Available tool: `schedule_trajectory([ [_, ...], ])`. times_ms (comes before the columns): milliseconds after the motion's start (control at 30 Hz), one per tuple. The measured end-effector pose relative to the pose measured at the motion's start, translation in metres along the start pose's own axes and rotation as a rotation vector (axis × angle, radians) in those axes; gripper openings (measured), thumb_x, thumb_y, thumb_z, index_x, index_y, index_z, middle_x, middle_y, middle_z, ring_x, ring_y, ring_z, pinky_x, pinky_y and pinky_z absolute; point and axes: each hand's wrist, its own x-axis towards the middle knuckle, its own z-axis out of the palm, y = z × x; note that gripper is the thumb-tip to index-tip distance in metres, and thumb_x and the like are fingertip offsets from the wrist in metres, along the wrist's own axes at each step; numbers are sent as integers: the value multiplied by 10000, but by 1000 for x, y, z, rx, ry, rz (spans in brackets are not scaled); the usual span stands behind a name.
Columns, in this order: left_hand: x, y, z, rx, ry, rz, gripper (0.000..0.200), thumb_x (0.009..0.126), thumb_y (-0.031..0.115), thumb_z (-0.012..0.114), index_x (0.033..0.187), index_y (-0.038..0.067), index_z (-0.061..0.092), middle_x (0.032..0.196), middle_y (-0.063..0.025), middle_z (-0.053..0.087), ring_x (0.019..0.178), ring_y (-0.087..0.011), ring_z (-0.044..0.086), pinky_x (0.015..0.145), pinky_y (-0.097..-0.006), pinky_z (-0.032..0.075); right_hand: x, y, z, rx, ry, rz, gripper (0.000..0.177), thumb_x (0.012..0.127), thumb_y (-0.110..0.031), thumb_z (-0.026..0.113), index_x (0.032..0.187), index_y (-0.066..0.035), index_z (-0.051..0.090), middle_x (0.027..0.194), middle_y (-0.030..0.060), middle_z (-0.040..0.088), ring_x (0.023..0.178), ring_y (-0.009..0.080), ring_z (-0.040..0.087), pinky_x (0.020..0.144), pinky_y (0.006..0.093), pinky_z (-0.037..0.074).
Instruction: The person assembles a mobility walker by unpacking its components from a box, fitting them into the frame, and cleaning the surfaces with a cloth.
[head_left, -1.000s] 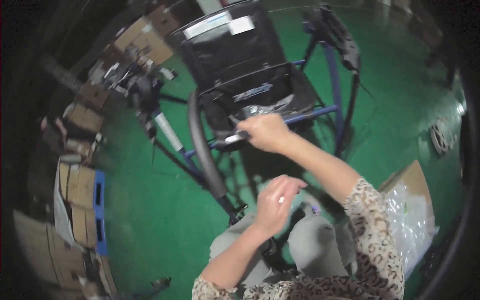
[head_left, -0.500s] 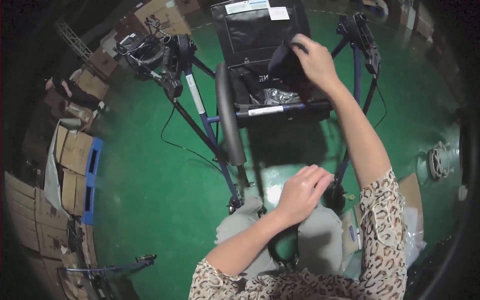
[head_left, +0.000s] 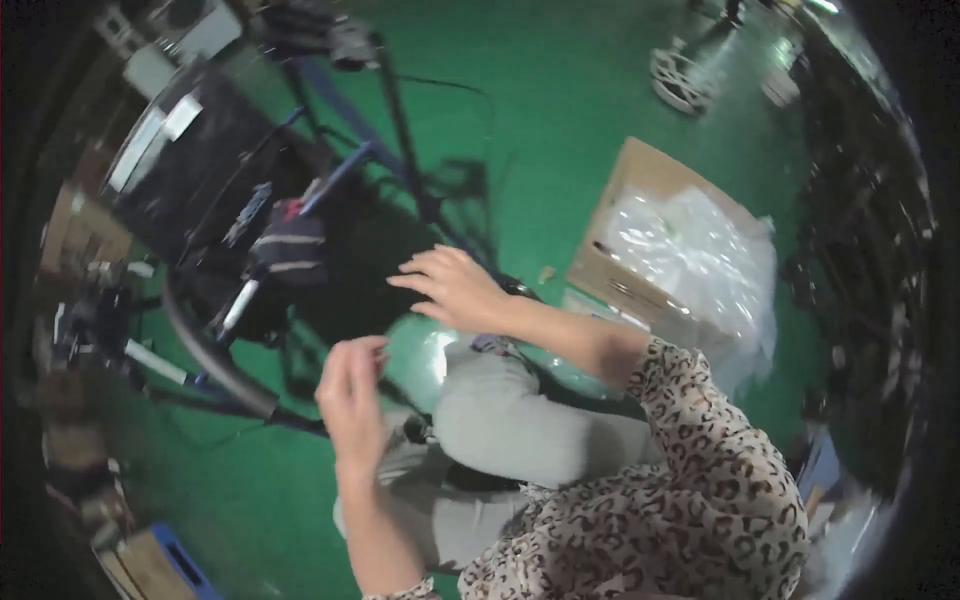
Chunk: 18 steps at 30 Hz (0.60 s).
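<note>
My right hand (head_left: 452, 290) is held out over the floor beside the blue frame, its fingers spread and holding nothing. Lower and to the left, my left hand (head_left: 352, 390) is raised with bent fingers pressed together; whatever is between the fingertips, if anything, cannot be made out. The wheeled walker's blue frame tube (head_left: 345, 172) and its curved grey padded bar (head_left: 215, 360) stand ahead of me. A dark fabric piece with pale stripes and a red patch (head_left: 290, 245) rests at the front bar. Behind it is the black seat panel (head_left: 205, 150) with white labels.
On the right, an open cardboard box (head_left: 640, 185) has clear plastic bags (head_left: 690, 250) spilling over it. A coiled white bundle (head_left: 680, 80) lies farther off on the green floor (head_left: 560, 90). Boxes and a blue pallet (head_left: 180, 560) stand at lower left.
My view has swung to the right, so the walker now appears at the left. My right hand has let go of the dark fabric piece and come back towards me.
</note>
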Motion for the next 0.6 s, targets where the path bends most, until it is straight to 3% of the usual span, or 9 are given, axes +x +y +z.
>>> schedule_trajectory([
  [33, -2, -4, -2, 1, 1, -39, 221, 974, 123, 477, 952, -2, 658, 870, -62, 625, 788, -150, 569, 723, -275, 465, -24, 12, -12, 32, 4, 56, 450, 753, -195, 702, 1189, -130, 611, 1202, 89, 593, 1105, 275, 536, 984, 408, 389],
  [100, -2, -13, -5, 11, -1, -38, 249, 998, 160, 460, 955, 11, 655, 843, -46, 607, 772, -119, 548, 712, -247, 448, -74, 42, -49, 127, -28, 423, 315, 818, -158, 628, 1124, -85, 648, 1106, 116, 641, 1037, 285, 569, 927, 388, 435],
  [233, -6, -23, -10, -33, 0, -125, 275, 1014, 195, 443, 970, 14, 645, 811, -41, 587, 747, -109, 536, 692, -234, 438, -202, 119, -105, 56, 302, 805, 228, 896, -163, 530, 1051, -41, 644, 1067, 150, 649, 957, 300, 590, 835, 392, 470],
  [267, -5, -24, -9, -38, 11, -131, 283, 1018, 208, 439, 972, 16, 642, 798, -38, 581, 732, -107, 534, 684, -231, 437, -227, 130, -125, 77, 375, 957, 217, 917, -183, 508, 999, -20, 626, 1009, 156, 656, 879, 298, 593, 806, 388, 466],
  [333, -3, -25, -5, -39, -6, -136, 295, 1019, 240, 446, 973, 25, 642, 790, -35, 586, 715, -105, 536, 671, -229, 434, -264, 148, -161, 107, 144, 1128, 216, 949, -198, 465, 979, -32, 602, 941, 118, 631, 842, 240, 571, 797, 352, 462],
  [367, -2, -25, -2, -42, -13, -139, 304, 1020, 261, 450, 974, 31, 643, 785, -32, 589, 704, -104, 536, 663, -227, 431, -281, 153, -176, 116, 71, 1183, 219, 960, -202, 451, 973, -36, 594, 918, 105, 622, 830, 221, 563, 794, 340, 460],
  [533, 1, -28, 18, -26, -69, -149, 331, 1023, 312, 457, 975, 42, 643, 773, -30, 596, 679, -107, 540, 647, -232, 434, -366, 140, -222, 741, 103, 1026, 242, 904, -172, 464, 804, -1, 603, 809, 82, 627, 761, 192, 563, 747, 290, 458],
  [600, 1, -28, 23, -10, -96, -145, 338, 1024, 318, 455, 975, 41, 643, 772, -31, 595, 676, -111, 541, 648, -239, 439, -413, 170, -215, 347, -68, 1199, 245, 890, -182, 478, 823, -3, 632, 822, 98, 644, 776, 205, 577, 762, 311, 469],
])
